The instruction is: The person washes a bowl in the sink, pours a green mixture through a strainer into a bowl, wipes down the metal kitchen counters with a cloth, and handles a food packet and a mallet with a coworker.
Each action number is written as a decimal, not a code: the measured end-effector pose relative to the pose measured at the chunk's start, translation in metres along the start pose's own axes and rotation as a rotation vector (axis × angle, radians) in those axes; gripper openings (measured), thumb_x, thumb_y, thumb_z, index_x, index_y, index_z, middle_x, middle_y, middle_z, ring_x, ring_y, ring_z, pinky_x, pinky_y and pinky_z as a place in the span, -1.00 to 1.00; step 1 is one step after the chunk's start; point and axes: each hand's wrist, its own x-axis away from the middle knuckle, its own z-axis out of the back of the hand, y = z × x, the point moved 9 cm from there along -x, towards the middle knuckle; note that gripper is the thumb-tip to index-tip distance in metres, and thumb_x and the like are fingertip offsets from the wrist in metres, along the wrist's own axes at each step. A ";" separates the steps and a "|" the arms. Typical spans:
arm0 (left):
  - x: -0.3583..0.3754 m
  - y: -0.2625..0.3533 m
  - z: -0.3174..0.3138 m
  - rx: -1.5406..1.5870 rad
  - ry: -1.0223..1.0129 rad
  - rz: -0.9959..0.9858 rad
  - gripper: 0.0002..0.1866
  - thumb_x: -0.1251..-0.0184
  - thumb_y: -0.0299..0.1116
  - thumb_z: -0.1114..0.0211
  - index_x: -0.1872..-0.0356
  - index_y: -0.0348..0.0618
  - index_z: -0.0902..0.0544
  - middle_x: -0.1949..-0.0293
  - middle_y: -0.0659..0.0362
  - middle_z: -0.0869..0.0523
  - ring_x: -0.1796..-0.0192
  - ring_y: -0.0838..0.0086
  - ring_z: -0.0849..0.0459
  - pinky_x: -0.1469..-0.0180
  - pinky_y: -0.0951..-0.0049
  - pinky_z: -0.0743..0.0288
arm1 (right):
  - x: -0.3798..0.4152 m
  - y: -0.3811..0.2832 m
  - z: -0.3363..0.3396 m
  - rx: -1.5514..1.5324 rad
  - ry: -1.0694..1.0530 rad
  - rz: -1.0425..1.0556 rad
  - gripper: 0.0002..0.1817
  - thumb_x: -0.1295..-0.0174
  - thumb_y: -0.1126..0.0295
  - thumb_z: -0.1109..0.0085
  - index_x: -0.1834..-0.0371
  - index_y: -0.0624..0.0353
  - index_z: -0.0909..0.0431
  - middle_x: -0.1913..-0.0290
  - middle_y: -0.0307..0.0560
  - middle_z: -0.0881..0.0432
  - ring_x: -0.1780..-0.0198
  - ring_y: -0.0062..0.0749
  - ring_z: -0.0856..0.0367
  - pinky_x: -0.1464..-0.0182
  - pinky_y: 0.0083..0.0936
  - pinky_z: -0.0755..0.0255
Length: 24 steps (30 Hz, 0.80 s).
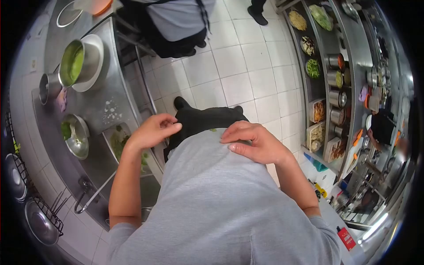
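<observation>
No readable text, brands, numbers or signs; pale markings on red container (346, 239) too small to read

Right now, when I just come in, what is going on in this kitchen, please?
The person's left hand is raised with nothing visible in it. The right hand is at the front of the grey shirt, near a small green bit; I cannot tell if it grips the cloth. At the left, a pot with green contents and a metal bowl are on the steel counter. A co-worker is ahead.
</observation>
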 end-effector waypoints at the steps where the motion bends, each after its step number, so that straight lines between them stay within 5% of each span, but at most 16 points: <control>1: -0.006 0.010 -0.024 -0.013 -0.007 0.001 -0.46 -0.53 0.02 -0.47 -0.23 -0.24 -0.71 0.10 0.23 -0.77 0.11 0.53 -0.73 0.08 0.42 -0.64 | 0.020 0.005 0.011 -0.007 0.013 0.001 -0.72 -0.46 0.34 -0.41 -0.15 0.17 -0.83 0.00 -0.09 -0.86 -0.19 -0.21 -0.74 -0.31 -0.26 -0.59; 5: -0.026 0.072 -0.133 -0.048 -0.118 -0.122 -0.27 -0.42 0.13 -0.54 -0.27 -0.39 -0.70 0.14 0.15 -0.79 0.08 0.44 -0.72 -0.04 0.38 -0.64 | 0.105 0.037 0.060 0.035 0.062 0.058 -0.79 -0.42 0.35 -0.45 -0.02 0.18 -0.87 0.03 -0.09 -0.87 -0.16 -0.14 -0.75 -0.32 -0.22 -0.59; 12: -0.037 0.143 -0.276 -0.257 -0.176 -0.205 -0.30 -0.36 0.14 -0.59 -0.37 -0.09 -0.71 -0.17 0.07 -0.65 -0.26 0.27 -0.59 -0.27 0.28 -0.52 | 0.217 0.074 0.125 0.019 0.133 0.167 -0.82 -0.38 0.41 -0.47 0.04 0.24 -0.86 0.07 -0.06 -0.88 -0.17 -0.11 -0.77 -0.27 -0.19 -0.60; 16: -0.036 0.163 -0.313 -0.350 -0.197 -0.198 -0.22 -0.27 0.21 -0.62 -0.33 -0.17 -0.73 -0.25 -0.02 -0.69 -0.37 0.14 -0.63 -0.43 0.19 -0.49 | 0.253 0.086 0.149 0.016 0.118 0.174 -0.82 -0.38 0.41 -0.47 0.04 0.24 -0.85 0.07 -0.07 -0.87 -0.11 -0.12 -0.78 -0.24 -0.22 -0.62; 21: -0.048 0.188 -0.335 -0.375 -0.246 -0.134 -0.24 -0.29 0.10 -0.63 -0.36 -0.22 -0.71 -0.29 -0.01 -0.70 -0.41 0.13 -0.62 -0.47 0.18 -0.46 | 0.287 0.130 0.184 -0.194 0.231 0.064 -0.84 -0.40 0.42 -0.44 0.05 0.23 -0.85 0.06 -0.09 -0.83 -0.03 -0.32 -0.78 -0.16 -0.36 -0.61; 24: -0.065 0.192 -0.343 -0.299 -0.292 -0.159 -0.29 -0.31 -0.02 -0.63 -0.38 -0.21 -0.69 -0.34 -0.01 -0.70 -0.42 0.19 -0.61 -0.48 0.21 -0.44 | 0.314 0.206 0.212 -0.065 0.623 -0.254 -0.73 -0.46 0.26 -0.36 -0.08 0.17 -0.81 0.03 0.02 -0.80 -0.01 -0.18 -0.78 -0.10 -0.28 -0.63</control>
